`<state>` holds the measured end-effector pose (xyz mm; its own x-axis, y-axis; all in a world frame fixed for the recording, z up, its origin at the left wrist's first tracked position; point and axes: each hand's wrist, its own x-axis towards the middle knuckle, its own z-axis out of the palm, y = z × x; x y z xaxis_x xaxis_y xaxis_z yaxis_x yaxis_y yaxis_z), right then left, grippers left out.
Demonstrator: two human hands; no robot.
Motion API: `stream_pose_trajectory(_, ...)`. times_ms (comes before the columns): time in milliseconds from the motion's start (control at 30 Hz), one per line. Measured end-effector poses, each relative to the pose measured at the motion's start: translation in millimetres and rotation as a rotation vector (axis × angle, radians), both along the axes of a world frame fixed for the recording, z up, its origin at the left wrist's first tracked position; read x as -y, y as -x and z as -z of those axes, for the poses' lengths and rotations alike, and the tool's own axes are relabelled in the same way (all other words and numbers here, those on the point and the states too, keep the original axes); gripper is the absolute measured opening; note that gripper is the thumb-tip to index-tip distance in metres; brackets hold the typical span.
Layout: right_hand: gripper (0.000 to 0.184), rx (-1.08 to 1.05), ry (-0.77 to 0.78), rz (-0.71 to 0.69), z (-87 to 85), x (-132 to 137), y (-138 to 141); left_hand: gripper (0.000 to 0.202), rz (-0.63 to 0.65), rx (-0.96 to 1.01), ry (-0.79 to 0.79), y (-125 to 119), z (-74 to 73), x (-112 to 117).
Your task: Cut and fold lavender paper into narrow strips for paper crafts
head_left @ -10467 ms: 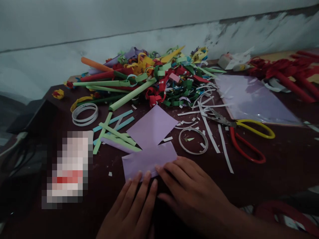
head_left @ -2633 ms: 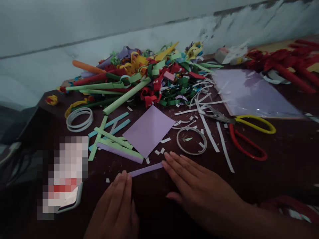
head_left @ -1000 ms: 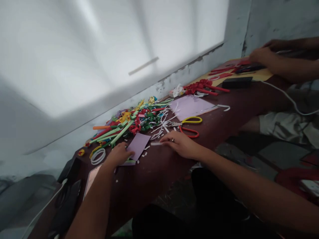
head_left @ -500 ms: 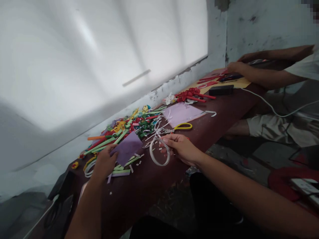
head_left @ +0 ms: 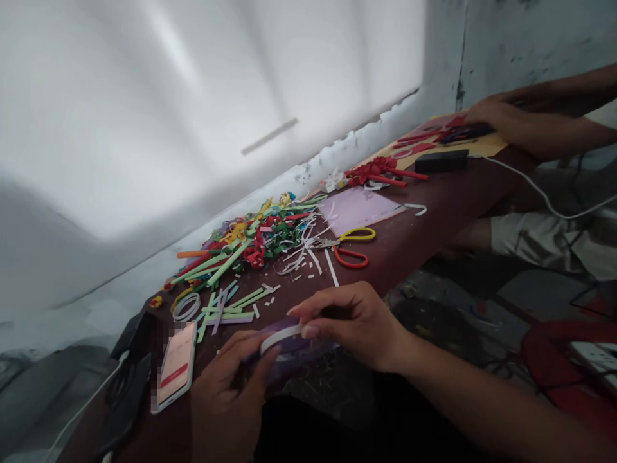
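My right hand pinches a white tape ring just off the near edge of the dark table. My left hand meets it from below, fingers curled round a piece of purple paper under the ring. Both hands are held close to my body, above the table edge. Loose green and purple paper strips lie on the table just beyond my hands.
A heap of coloured paper rolls and scraps lies by the wall. Red-and-yellow scissors, a purple sheet, another tape ring and a phone are on the table. Another person's hand works at the far end.
My right hand lifted the tape ring off the table and brought it close to me. My left hand picked up the purple paper and joined it at the table edge.
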<state>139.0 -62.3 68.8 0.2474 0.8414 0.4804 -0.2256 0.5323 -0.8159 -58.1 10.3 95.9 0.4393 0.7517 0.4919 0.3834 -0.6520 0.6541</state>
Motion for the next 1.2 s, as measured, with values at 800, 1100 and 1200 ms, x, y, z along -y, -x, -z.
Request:
stream_pose_trajectory(800,0.043,-0.032,0.162,-0.044,20.6,19.3,3.1,0.045,-0.247,0.282,0.283,4.4,9.7,7.7)
stream_pose_trajectory(1100,0.019,-0.061,0.123,-0.263,21.6,22.6,6.4,0.039,-0.237,0.277,0.324,6.0,12.6,3.7)
stream_pose_trajectory(1200,0.020,-0.068,0.128,-0.226,26.1,22.0,7.1,0.042,-0.237,0.273,0.357,3.7,13.6,5.3)
